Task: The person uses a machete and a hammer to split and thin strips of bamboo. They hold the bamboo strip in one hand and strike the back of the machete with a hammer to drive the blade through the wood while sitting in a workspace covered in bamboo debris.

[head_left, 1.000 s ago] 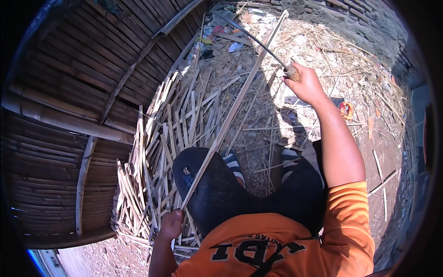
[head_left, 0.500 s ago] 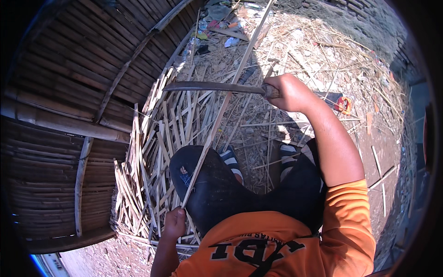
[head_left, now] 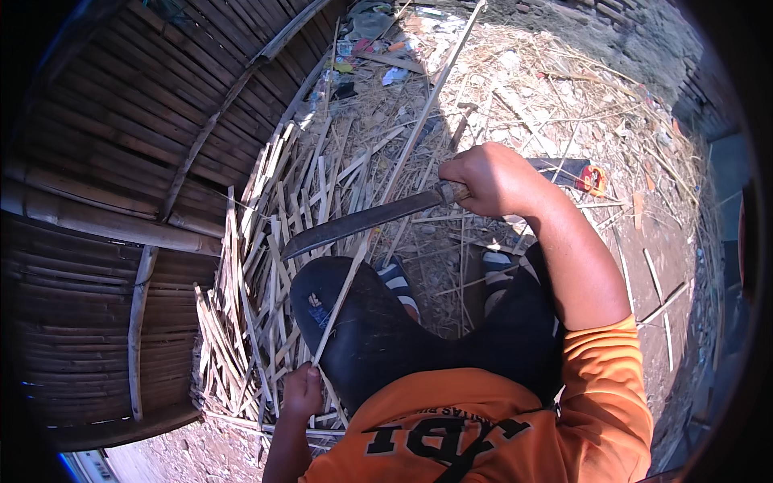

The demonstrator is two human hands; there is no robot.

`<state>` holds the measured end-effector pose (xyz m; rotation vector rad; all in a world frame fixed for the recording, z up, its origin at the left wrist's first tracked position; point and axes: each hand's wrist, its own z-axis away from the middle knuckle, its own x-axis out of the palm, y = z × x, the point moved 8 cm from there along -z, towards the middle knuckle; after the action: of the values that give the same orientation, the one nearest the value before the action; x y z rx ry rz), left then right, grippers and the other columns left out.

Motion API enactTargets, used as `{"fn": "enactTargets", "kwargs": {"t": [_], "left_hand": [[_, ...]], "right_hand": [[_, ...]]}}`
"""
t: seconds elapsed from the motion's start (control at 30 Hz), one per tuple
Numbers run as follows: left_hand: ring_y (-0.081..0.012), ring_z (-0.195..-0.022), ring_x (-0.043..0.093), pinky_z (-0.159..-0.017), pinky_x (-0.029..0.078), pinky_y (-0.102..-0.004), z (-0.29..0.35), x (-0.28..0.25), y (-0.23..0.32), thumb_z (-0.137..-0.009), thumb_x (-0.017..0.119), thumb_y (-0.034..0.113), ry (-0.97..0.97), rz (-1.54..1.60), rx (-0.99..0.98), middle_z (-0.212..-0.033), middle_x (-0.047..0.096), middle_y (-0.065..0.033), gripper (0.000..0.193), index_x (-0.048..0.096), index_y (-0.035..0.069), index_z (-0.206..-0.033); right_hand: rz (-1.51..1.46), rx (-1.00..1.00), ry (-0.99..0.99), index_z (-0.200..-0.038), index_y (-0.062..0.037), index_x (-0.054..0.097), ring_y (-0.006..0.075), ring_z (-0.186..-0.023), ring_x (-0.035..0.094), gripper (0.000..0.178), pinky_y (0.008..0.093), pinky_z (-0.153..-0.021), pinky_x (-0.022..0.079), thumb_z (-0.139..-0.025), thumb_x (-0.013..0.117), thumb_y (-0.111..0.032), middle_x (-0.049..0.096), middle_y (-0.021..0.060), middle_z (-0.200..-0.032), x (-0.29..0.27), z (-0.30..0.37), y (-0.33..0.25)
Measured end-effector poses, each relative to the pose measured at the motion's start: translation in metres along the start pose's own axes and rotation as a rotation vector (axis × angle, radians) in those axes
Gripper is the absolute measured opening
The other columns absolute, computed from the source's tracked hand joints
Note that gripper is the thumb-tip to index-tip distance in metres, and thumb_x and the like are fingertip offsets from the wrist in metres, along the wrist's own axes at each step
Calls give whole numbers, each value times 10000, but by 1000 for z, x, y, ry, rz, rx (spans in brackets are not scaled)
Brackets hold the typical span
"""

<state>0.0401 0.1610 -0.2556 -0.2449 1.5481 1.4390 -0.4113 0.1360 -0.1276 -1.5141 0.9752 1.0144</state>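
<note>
My left hand (head_left: 303,391) is closed round the near end of a long, thin bamboo strip (head_left: 341,296). The strip slants up and away across my left thigh to the far litter. In my right hand (head_left: 488,182) is the short handle of a machete (head_left: 362,220), fingers wrapped round it. Its dark, slightly curved blade reaches left across the strip, above my left knee. Whether the edge touches the strip, I cannot tell.
A heap of split bamboo strips (head_left: 278,241) lies left of my legs, beside a slatted bamboo wall (head_left: 113,105). Shavings and litter (head_left: 547,97) cover the ground ahead. A dark object with a red and yellow end (head_left: 590,179) lies beyond my right forearm. A rough wall (head_left: 644,40) stands far right.
My right hand has come down toward me with the machete, and the blade now tilts lower at its tip. My left hand keeps its hold on the bamboo strip, almost unmoved.
</note>
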Motion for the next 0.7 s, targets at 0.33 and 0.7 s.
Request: {"fn": "enactTargets", "kwargs": {"t": [0.33, 0.7], "left_hand": [[-263, -499, 575, -517, 425, -394, -3, 1, 1, -1039, 434, 456, 11, 10, 17, -541, 524, -119, 551, 511, 24, -707], [-242, -496, 569, -512, 418, -400, -2, 1, 0, -1033, 433, 503, 13, 27, -24, -524, 515, -103, 587, 526, 23, -709]], "right_hand": [[-123, 212, 128, -969, -59, 665, 400, -828, 680, 240, 474, -725, 539, -756, 710, -160, 685, 215, -829, -7, 4, 53], [-150, 331, 268, -974, -56, 662, 399, -825, 679, 232, 479, -732, 529, -755, 695, -125, 683, 214, -813, -29, 14, 93]]}}
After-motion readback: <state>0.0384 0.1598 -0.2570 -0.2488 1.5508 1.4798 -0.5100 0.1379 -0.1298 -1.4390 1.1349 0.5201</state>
